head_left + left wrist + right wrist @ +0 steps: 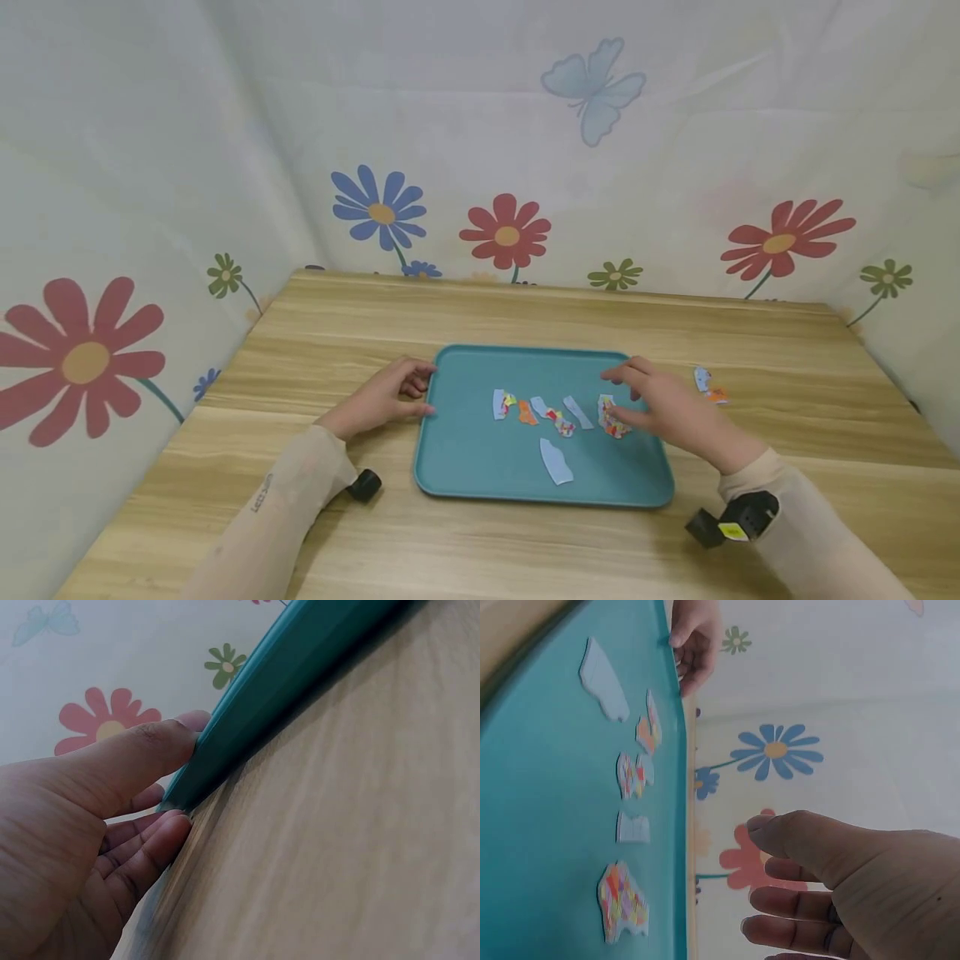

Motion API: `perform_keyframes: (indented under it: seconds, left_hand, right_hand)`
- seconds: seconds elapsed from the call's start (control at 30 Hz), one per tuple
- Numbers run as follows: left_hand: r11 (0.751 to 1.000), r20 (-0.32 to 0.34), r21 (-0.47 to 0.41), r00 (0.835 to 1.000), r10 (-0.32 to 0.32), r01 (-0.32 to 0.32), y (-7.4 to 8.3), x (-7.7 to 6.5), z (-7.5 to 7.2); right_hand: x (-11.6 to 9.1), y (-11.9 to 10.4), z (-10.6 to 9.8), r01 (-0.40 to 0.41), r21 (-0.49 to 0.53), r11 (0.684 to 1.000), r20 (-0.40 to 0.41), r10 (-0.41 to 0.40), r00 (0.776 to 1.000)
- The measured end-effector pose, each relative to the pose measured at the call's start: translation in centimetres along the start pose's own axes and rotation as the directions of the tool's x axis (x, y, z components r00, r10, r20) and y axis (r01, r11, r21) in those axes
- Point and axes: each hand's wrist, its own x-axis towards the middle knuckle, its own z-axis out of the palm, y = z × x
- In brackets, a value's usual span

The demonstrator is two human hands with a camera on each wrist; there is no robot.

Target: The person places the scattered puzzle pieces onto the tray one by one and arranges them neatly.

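Note:
A teal tray [480,479] lies on the wooden table with several irregular, thin puzzle-like pieces on it. At its left edge, my left hand [386,396] grips the rim, thumb at the top and fingers bent against the side, as the left wrist view shows. My right hand [671,412] hovers over the tray's right part, fingers spread and loosely bent, holding nothing. Nearest to it is a multicoloured piece [622,904]. Leftward lie a pale strip [577,412], a pale-and-multicoloured cluster [562,425] and an orange piece [528,412]. A larger pale piece [556,461] sits closer to the front.
Right of the tray, a pale blue piece [702,379] and an orange piece [717,396] lie on the table [795,367]. Behind the table hangs a white cloth [465,108] printed with flowers and a butterfly. Each wrist wears a small black camera.

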Motion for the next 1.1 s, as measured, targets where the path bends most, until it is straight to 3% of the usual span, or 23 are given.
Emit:
perform_keyframes:
  seconds: [0.7,1.1]
  left_hand:
    - [1.0,0.003,0.002,1.0,-0.011,0.011,0.6,-0.3,-0.2]
    - [1.0,0.002,0.005,1.0,-0.006,0.006,0.3,-0.1,-0.1]
  right_hand:
    - [-1.2,6.8,-1.5,-0.2,0.0,0.98,-0.026,0.2,0.979]
    - [-1.8,10.7,-1.2,-0.297,-0.016,0.955,0.027,0.297,0.954]
